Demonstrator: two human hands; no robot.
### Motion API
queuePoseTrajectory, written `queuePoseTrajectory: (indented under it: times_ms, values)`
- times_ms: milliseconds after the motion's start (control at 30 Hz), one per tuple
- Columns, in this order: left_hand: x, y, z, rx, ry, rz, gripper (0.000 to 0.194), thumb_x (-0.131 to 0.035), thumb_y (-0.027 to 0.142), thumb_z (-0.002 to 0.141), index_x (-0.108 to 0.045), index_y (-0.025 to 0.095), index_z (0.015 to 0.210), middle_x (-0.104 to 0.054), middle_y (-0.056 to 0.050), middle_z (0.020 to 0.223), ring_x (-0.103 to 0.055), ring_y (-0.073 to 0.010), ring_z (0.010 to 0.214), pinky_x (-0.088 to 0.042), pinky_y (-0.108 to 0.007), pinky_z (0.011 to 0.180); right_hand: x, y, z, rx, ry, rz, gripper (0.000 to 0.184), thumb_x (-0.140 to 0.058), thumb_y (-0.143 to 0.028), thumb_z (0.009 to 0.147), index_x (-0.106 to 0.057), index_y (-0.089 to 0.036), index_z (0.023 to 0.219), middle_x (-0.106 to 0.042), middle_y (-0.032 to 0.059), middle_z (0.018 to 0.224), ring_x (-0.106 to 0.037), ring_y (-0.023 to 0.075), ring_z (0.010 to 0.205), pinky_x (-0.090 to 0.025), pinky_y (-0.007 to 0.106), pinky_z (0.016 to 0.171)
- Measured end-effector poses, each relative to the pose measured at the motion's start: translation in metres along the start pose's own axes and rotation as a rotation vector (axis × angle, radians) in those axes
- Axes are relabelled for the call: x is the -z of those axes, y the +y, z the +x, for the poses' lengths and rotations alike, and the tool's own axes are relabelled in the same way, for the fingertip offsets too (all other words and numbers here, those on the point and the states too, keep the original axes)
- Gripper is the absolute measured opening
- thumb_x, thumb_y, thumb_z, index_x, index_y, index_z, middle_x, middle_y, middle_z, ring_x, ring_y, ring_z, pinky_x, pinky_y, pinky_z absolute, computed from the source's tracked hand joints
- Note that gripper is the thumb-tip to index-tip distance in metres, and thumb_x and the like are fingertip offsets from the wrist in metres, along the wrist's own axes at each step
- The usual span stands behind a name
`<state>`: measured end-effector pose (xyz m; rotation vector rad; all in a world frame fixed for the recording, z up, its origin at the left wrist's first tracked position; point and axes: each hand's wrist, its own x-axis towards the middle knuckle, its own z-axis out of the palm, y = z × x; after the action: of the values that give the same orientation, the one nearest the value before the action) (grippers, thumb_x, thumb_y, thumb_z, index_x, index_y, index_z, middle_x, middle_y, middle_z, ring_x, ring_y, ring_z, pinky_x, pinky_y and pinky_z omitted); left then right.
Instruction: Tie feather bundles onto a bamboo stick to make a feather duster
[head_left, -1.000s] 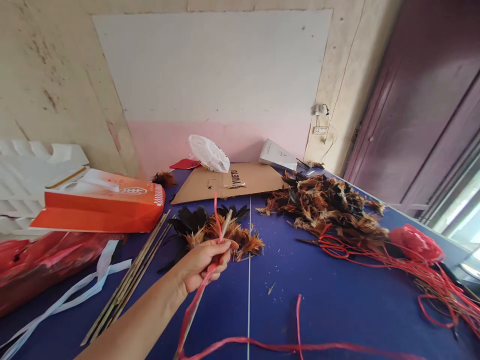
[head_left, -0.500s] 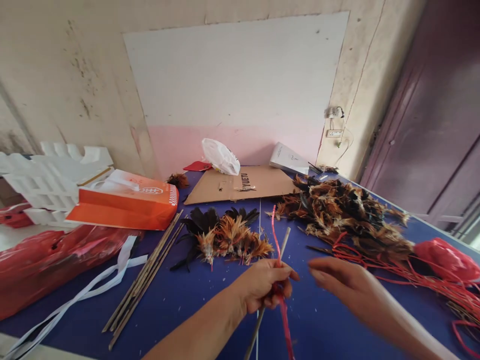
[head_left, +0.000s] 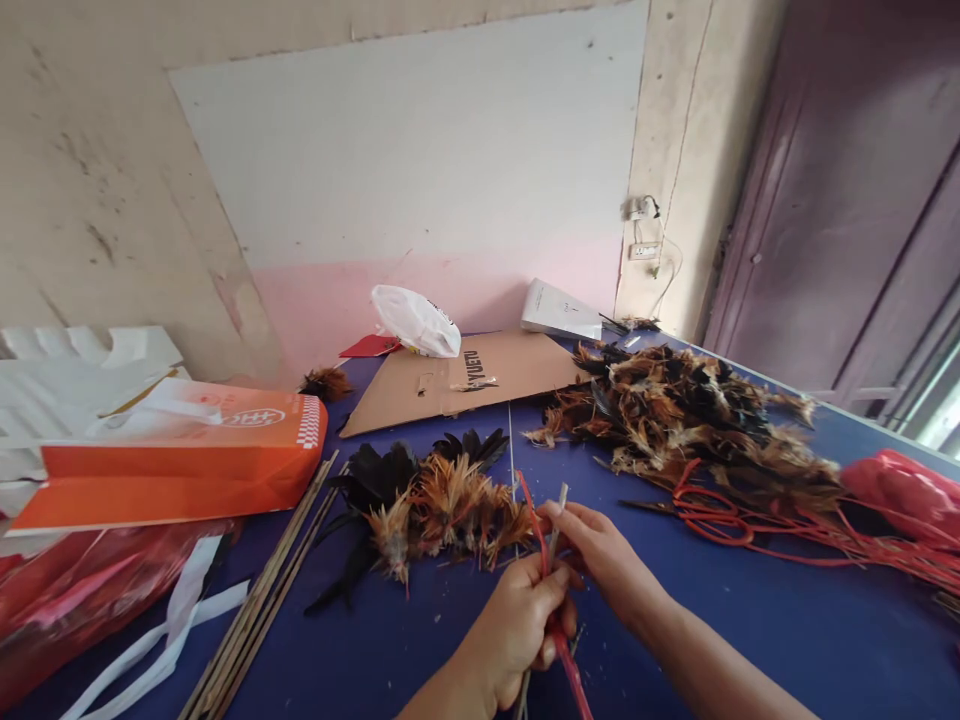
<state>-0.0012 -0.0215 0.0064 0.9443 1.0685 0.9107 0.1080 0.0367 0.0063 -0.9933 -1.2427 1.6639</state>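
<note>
1. Above a blue table (head_left: 825, 645), a person's left hand (head_left: 529, 612) grips a slim stick (head_left: 562, 494) and a pink-red plastic strip (head_left: 571, 672) together.
2. Just beside it, the right hand (head_left: 611, 560) pinches the stick near its upper end.
3. Beyond the hands, a row of black and brown feathers (head_left: 457, 500) lies flat; a larger feather heap (head_left: 675, 410) spreads at right.
4. More sticks (head_left: 260, 598) rest at left.
</note>
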Motion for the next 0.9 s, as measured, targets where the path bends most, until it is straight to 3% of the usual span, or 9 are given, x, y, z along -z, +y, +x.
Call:
queuePoseTrajectory:
  times_ms: [133,300,567,800,900]
  values:
    - [-0.005,-0.011,-0.002,0.089,-0.060,0.052,0.026,-0.051,0.042,0.073,-0.048,0.017,0.078,-0.046,0.006,0.042,-0.024,-0.0024,0.025,-0.007,-0.019,0.029,0.006,-0.006,0.000,-0.172,-0.084,0.378,0.034,-0.058,-0.045,0.075,-0.062,-0.013,0.087,-0.065,0.0063,0.075,-0.060,0.0142,0.065,-0.043,0.023,0.057]
    - [-0.006,-0.018,-0.003,0.110,-0.119,0.067,0.024,-0.050,0.040,0.073,-0.048,0.017,0.079,-0.047,0.006,0.042,-0.025,-0.0027,0.024,-0.008,-0.019,0.028,0.013,-0.005,0.001,-0.117,-0.061,0.553,0.015,-0.069,-0.022,0.068,-0.063,-0.015,0.080,-0.062,-0.0006,0.061,-0.058,0.0105,0.057,-0.043,0.021,0.057]
    - [-0.007,-0.015,-0.007,0.104,-0.118,0.030,0.029,-0.053,0.044,0.069,-0.047,0.017,0.078,-0.046,0.007,0.041,-0.022,-0.0018,0.023,-0.007,-0.020,0.028,0.018,-0.005,0.003,-0.038,-0.119,0.534,0.020,-0.069,-0.023,0.069,-0.065,-0.013,0.086,-0.061,-0.0004,0.062,-0.055,0.0099,0.057,-0.042,0.022,0.056]
    - [-0.007,-0.019,-0.006,0.156,-0.121,0.030,0.032,-0.056,0.045,0.068,-0.048,0.016,0.079,-0.047,0.006,0.042,-0.024,-0.0018,0.024,-0.005,-0.019,0.029,0.024,-0.008,0.004,0.027,-0.025,0.400,0.016,-0.071,-0.025,0.065,-0.062,-0.013,0.069,-0.065,0.0031,0.070,-0.059,0.0120,0.066,-0.043,0.021,0.060]
    - [-0.007,-0.016,-0.006,0.104,-0.050,-0.047,0.039,-0.054,0.052,0.069,-0.051,0.015,0.079,-0.051,0.003,0.053,-0.028,-0.0016,0.028,-0.005,-0.019,0.029,0.032,-0.014,0.008,0.123,0.077,0.441,0.018,-0.072,-0.025,0.063,-0.060,-0.013,0.068,-0.066,0.0047,0.074,-0.060,0.0145,0.074,-0.046,0.023,0.065]
